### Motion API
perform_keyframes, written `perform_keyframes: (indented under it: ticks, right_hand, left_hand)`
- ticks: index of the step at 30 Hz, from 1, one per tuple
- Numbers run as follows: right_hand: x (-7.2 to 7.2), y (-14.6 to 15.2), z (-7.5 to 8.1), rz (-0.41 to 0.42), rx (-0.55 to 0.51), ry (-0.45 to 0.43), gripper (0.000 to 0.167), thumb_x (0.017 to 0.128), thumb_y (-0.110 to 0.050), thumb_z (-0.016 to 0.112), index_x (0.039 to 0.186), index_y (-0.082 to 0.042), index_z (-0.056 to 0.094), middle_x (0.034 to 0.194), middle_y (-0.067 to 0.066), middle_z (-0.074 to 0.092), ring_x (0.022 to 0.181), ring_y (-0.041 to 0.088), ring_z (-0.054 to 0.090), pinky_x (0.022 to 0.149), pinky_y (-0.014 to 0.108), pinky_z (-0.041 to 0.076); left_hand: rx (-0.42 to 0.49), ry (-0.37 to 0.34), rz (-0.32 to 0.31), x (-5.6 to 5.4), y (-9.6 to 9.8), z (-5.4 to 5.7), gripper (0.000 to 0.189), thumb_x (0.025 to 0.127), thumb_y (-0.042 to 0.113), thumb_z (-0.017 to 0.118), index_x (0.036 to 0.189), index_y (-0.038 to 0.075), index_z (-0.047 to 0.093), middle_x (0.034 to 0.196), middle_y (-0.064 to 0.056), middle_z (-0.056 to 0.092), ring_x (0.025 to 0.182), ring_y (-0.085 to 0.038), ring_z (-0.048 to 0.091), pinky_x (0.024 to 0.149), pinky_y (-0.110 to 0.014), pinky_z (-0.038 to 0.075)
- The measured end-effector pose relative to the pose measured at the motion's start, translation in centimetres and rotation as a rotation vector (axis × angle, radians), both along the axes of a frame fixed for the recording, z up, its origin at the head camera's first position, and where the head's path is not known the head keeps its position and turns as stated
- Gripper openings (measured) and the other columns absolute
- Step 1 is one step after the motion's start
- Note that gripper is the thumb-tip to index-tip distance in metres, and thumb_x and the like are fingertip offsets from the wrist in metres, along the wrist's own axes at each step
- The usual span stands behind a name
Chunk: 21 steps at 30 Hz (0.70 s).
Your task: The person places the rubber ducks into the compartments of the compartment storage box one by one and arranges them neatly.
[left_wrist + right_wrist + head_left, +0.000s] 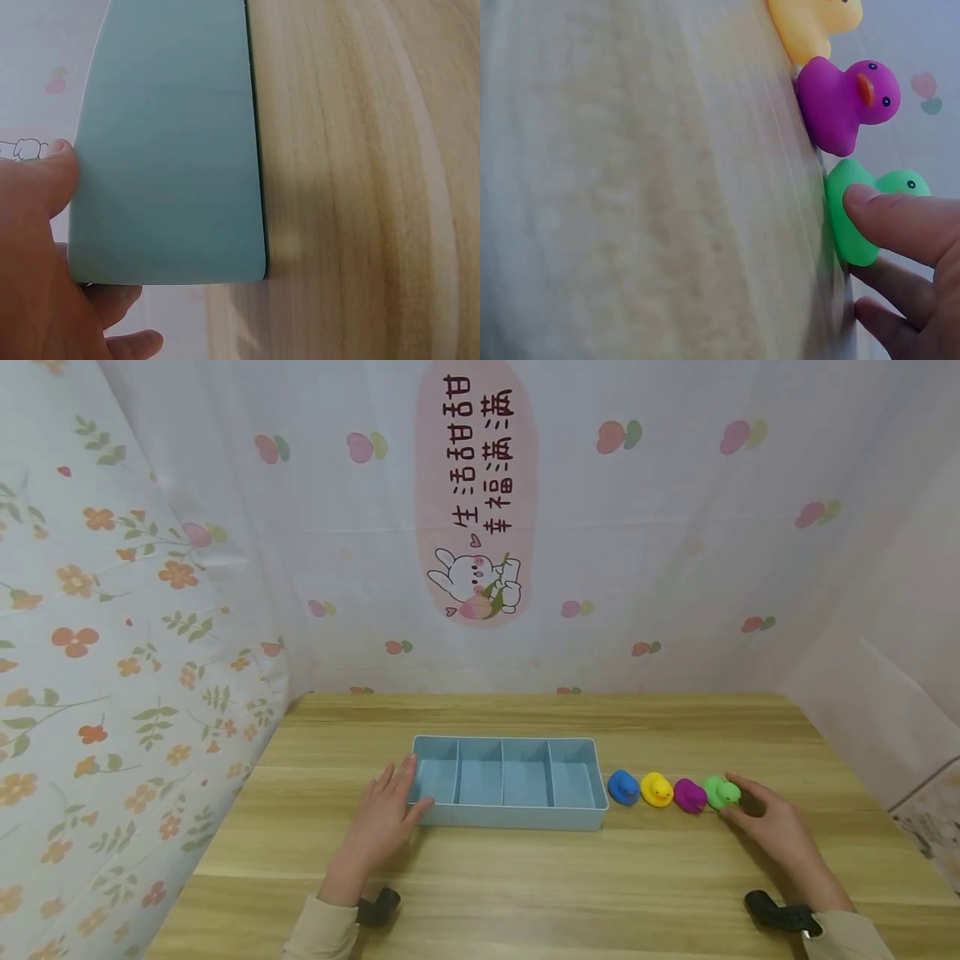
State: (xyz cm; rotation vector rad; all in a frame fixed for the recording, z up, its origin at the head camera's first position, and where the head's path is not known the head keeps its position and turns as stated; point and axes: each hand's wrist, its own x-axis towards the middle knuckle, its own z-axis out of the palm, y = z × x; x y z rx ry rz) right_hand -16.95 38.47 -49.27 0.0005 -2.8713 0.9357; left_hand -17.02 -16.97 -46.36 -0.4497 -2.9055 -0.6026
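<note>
A light blue box (pixel 510 817) with several compartments lies lengthwise on the table. My left hand (pixel 384 818) rests at its left front corner, thumb on the front rim and fairly straight fingers along the left end. In the left wrist view, the thumb meets the rim of the box's front wall (pixel 169 142). To the right of the box stands a row of toy ducks: blue (pixel 623 787), yellow (pixel 657 790), purple (pixel 690 796) and green (pixel 722 792). My right hand (pixel 776 831) pinches the green duck, its thumb on the near side in the right wrist view.
The wood-grain table (pixel 510 893) ends at a printed curtain (pixel 337 568) behind it. A floral cloth (pixel 135 693) hangs on the left, a pale one (pixel 885 610) on the right. Each wrist wears a black strap with a camera.
</note>
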Motion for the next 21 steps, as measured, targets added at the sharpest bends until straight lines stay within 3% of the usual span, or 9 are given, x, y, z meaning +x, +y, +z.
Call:
perform_keyframes:
  ticks: [10,21]
  right_hand:
    - [0.12,-0.32,0.32,-0.018,-0.007,0.027,0.052,0.089,-0.027,0.068,0.128,0.004,0.053,0.131,0.04,0.044,0.117,0.063,0.037,0.091,0.072,0.031]
    - [0.27,-0.29,0.95,-0.057,-0.031,0.009,0.056,0.091,-0.031,0.066,0.13,0.006,0.05,0.131,0.041,0.043,0.116,0.063,0.037,0.088,0.072,0.033]
  left_hand:
    - [0.019,0.018,-0.007,-0.01,0.01,-0.39,0.071,0.097,0.037,0.053,0.147,-0.005,0.027,0.15,-0.021,0.035,0.136,-0.049,0.031,0.11,-0.062,0.027]
    - [0.03,0.013,-0.016,0.02,-0.05,-0.13,0.07,0.096,0.034,0.055,0.147,-0.006,0.028,0.149,-0.022,0.037,0.135,-0.05,0.032,0.11,-0.06,0.027]
